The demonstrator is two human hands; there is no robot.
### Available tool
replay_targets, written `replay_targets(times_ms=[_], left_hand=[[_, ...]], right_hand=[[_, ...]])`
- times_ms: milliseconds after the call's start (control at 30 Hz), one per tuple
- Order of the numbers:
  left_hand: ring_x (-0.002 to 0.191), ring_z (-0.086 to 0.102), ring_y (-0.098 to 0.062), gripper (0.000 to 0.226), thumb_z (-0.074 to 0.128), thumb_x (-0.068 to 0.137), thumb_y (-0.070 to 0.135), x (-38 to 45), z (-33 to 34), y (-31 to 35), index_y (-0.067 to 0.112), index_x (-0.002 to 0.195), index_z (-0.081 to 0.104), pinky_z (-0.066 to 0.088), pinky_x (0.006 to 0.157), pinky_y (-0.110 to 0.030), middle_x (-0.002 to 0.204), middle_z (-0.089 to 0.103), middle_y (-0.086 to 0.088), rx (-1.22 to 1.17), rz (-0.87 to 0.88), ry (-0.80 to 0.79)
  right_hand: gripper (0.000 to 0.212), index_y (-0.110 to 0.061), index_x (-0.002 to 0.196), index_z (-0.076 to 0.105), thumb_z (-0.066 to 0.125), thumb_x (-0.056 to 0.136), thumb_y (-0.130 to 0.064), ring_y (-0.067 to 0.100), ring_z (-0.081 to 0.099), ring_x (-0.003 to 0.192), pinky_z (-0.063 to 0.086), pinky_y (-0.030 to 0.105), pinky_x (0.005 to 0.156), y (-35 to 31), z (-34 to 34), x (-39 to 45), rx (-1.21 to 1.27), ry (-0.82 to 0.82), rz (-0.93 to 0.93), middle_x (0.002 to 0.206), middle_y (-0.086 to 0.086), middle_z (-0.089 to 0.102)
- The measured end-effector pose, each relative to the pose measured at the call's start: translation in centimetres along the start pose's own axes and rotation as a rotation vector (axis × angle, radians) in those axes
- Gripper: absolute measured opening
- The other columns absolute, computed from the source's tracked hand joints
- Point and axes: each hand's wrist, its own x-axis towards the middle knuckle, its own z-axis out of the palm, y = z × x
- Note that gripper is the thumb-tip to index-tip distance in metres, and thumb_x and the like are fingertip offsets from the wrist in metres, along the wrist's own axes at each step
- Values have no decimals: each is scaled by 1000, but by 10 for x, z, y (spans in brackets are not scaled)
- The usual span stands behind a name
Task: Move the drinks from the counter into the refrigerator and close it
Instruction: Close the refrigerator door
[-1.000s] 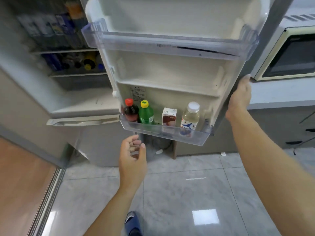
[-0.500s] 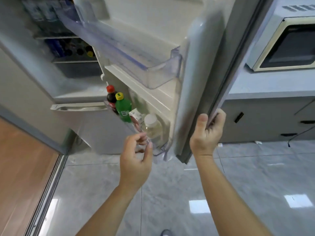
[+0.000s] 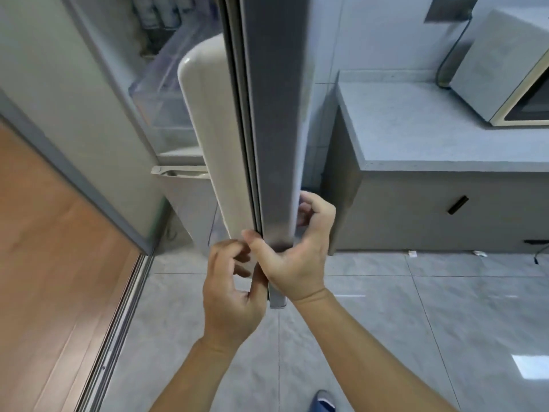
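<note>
Head view: you have swung the refrigerator door (image 3: 276, 129) from wide open to edge-on, hiding its shelved drinks. Your right hand (image 3: 294, 257) grips its lower edge; your left hand (image 3: 231, 289) hovers beside, loosely curled (empty). Closing remains.

Grey refrigerator door (image 3: 276, 114), cream inner liner (image 3: 214, 138).

The refrigerator door (image 3: 276, 120) is standing edge-on to the camera, grey outside with a cream inner liner, not yet shut against the refrigerator (image 3: 98, 93). Through the remaining gap, a clear door bin (image 3: 157, 84) and blurred bottles (image 3: 157, 13) on an upper shelf are showing. The grey surface (image 3: 430, 132) is lying to the right.
</note>
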Motion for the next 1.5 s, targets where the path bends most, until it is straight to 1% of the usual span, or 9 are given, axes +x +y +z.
replay_targets(times_ms=[300, 400, 533, 667, 833, 1000, 1167, 1400, 1500], left_hand=[[96, 59, -7, 48, 66, 81, 25, 39, -103, -77, 39, 121, 44, 51, 63, -17, 111, 49, 21, -76, -158, 66], [97, 59, -5, 47, 73, 84, 26, 57, -126, -103, 30, 124, 47, 54, 66, -20, 116, 53, 4, -91, -255, 114], [98, 59, -7, 46, 75, 85, 18, 89, -147, -138, 14, 124, 52, 50, 70, -9, 117, 54, -1, -37, -316, 165], [96, 62, -13, 43, 73, 85, 21, 128, -168, -178, 15, 123, 53, 44, 72, -4, 113, 58, -1, 46, -343, 189], [91, 62, -2, 34, 69, 82, 38, 184, -188, -237, 42, 110, 49, 56, 81, -32, 103, 61, 15, 100, -407, 188], [96, 62, -7, 35, 64, 91, 27, 243, -189, -283, 35, 121, 48, 55, 90, -40, 115, 60, 10, 118, -474, 235], [117, 58, -13, 54, 65, 90, 32, 294, -179, -303, 28, 138, 41, 48, 101, -39, 135, 52, 5, 176, -495, 186], [124, 52, -28, 64, 66, 91, 23, 367, -155, -323, 22, 146, 34, 43, 106, -42, 145, 37, -7, 218, -380, -32], [129, 48, -26, 74, 67, 88, 21, 397, -145, -333, 23, 151, 28, 34, 104, -26, 150, 32, -6, 264, -315, -154]], right_hand=[[68, -8, 128, 47, 81, 74, -32, 18, 51, 105, 47, 26, 89, -57, 123, -17, 11, -85, 21, 117, 4, 47], [60, -9, 126, 49, 77, 79, -33, 19, 53, 103, 50, 32, 87, -64, 152, -6, -14, -154, 23, 116, 5, 50], [54, -13, 125, 50, 72, 82, -36, 14, 54, 95, 49, 27, 81, -63, 187, 23, -22, -192, 3, 113, 2, 52], [51, -16, 124, 51, 76, 83, -33, 16, 55, 91, 51, 33, 79, -49, 222, 65, -31, -221, 3, 110, 2, 55], [37, -17, 109, 55, 78, 83, -30, 20, 60, 85, 52, 42, 75, -15, 263, 126, -86, -203, 1, 98, 3, 63], [29, -18, 104, 57, 75, 82, -28, 20, 60, 87, 52, 42, 77, 21, 297, 170, -146, -208, 5, 93, -3, 62], [33, -19, 114, 56, 71, 85, -27, 10, 53, 99, 43, 24, 82, 47, 316, 201, -221, -246, 8, 108, -6, 56], [53, -11, 133, 54, 73, 84, -21, 28, 45, 122, 32, 24, 98, 62, 333, 239, -412, -222, -30, 130, 11, 47], [63, -19, 141, 45, 73, 84, -25, 28, 40, 124, 32, 26, 90, 65, 342, 252, -515, -286, 30, 137, 7, 38]])
